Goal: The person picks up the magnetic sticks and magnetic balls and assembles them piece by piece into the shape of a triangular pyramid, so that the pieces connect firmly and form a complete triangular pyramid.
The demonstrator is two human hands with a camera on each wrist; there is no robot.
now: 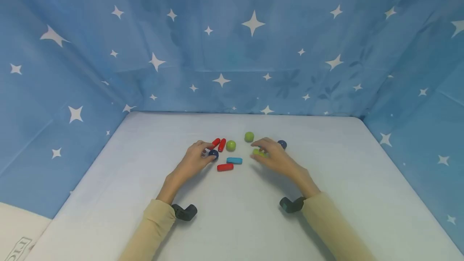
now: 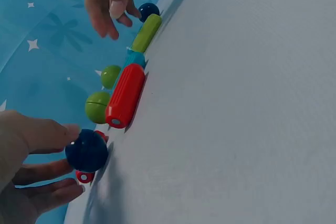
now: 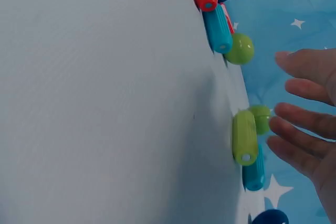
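My left hand (image 1: 193,158) is around a dark blue ball (image 2: 86,151), thumb at one side and fingers behind. Two red ribbed sticks (image 1: 222,145) lie just beyond this ball. Over a lime-green stick (image 3: 245,137), my right hand (image 1: 273,156) hovers with fingers spread and nothing held. Close to those fingers are a green ball (image 3: 260,119) and a blue stick (image 3: 254,170), the stick mostly hidden by the hand in the head view. A second dark blue ball (image 1: 282,144) sits beyond the right hand.
Between the hands lie another green ball (image 1: 230,145), a light blue stick (image 1: 234,160) and a red stick (image 1: 225,167). All rest on a white table (image 1: 232,220). Blue star-patterned cloth (image 1: 232,51) walls its back and sides.
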